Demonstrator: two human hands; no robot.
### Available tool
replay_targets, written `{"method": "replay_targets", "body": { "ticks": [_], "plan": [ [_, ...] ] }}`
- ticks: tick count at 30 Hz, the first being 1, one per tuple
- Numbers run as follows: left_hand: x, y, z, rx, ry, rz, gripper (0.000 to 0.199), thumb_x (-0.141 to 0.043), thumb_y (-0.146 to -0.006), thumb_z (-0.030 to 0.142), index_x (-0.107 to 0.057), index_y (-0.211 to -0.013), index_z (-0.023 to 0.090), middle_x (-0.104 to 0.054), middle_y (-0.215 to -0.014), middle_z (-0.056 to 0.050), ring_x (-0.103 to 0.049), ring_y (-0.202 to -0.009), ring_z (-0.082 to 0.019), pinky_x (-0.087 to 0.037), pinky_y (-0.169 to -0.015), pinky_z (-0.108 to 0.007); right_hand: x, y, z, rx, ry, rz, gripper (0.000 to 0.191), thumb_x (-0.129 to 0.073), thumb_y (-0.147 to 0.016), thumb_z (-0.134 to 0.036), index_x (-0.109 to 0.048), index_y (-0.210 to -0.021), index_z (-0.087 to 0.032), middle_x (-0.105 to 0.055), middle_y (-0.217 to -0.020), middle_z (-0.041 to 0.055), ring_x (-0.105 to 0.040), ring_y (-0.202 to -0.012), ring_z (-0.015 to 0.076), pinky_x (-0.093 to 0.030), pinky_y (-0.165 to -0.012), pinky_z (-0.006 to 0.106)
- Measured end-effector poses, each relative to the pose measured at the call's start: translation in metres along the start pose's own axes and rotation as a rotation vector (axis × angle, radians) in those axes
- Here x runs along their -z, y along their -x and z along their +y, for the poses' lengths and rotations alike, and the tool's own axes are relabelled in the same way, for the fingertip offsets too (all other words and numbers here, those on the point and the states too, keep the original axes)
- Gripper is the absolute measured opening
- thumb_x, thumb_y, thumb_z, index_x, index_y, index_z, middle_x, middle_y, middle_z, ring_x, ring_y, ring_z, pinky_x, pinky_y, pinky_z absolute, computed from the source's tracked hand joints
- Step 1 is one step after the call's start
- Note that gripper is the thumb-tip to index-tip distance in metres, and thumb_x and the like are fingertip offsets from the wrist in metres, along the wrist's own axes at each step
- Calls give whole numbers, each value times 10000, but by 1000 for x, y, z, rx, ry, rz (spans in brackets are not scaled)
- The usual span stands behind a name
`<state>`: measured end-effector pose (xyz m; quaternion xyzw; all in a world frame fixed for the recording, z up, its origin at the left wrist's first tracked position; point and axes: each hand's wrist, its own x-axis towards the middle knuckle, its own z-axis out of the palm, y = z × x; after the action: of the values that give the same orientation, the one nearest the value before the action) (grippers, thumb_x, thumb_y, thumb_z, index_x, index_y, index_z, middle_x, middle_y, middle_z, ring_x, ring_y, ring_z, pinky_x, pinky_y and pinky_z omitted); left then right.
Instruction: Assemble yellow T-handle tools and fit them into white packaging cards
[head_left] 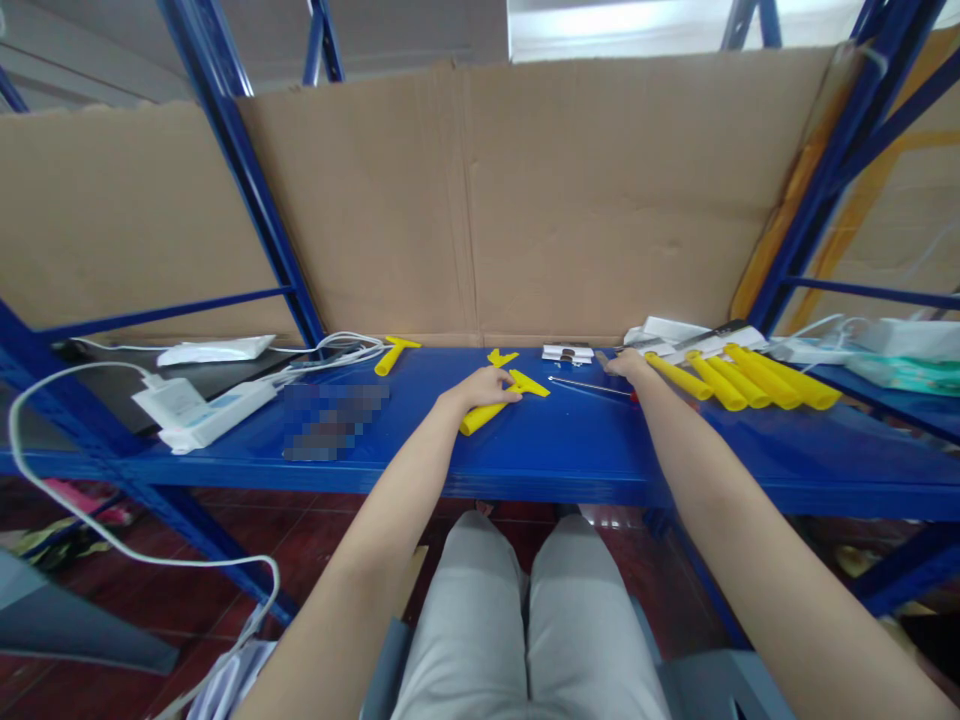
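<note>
My left hand (491, 388) is closed around a yellow T-shaped tool (482, 417) lying near the middle of the blue shelf. Just behind it rests a small yellow Y-shaped piece (502, 358). My right hand (626, 365) reaches to the shelf's back right, beside several yellow handles (742, 380) lying in a row; its fingertips are too small to tell what they touch. A thin screwdriver (592, 386) points left, its red end partly behind my right wrist. Another yellow T-shaped tool (394, 354) lies at the back left.
A white box-like item (568, 354) sits at the back centre. White power strip (217, 415), cables (352, 347) and a dark laptop-like slab (142, 383) are at left. Cardboard (525, 200) backs the blue shelf (555, 485); blue posts (247, 180) stand at its sides.
</note>
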<state>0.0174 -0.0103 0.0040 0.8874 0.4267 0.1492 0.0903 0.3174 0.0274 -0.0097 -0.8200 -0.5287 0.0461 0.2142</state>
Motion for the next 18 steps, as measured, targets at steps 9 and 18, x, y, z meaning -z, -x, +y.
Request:
{"method": "replay_targets", "body": {
  "ticks": [9, 18],
  "plan": [
    [-2, -1, -2, 14, 22, 2, 467, -653, -766, 420, -677, -1110, 104, -667, -1132, -143, -612, -1042, -285, -438, -881, -339, 4, 2, 0, -47, 43, -46, 405, -641, -732, -229, -645, -1114, -93, -690, -1026, 175, -656, -985, 279, -521, -759, 321],
    [1, 0, 2, 29, 60, -27, 417, -656, -761, 384, -697, -1070, 106, -699, -1003, -114, -643, -911, -261, -454, -780, -316, 2, -6, 6, -40, -70, 37, 155, -634, -708, -215, -687, -797, -100, -685, -718, 137, -670, -812, 265, -489, -602, 274]
  ]
}}
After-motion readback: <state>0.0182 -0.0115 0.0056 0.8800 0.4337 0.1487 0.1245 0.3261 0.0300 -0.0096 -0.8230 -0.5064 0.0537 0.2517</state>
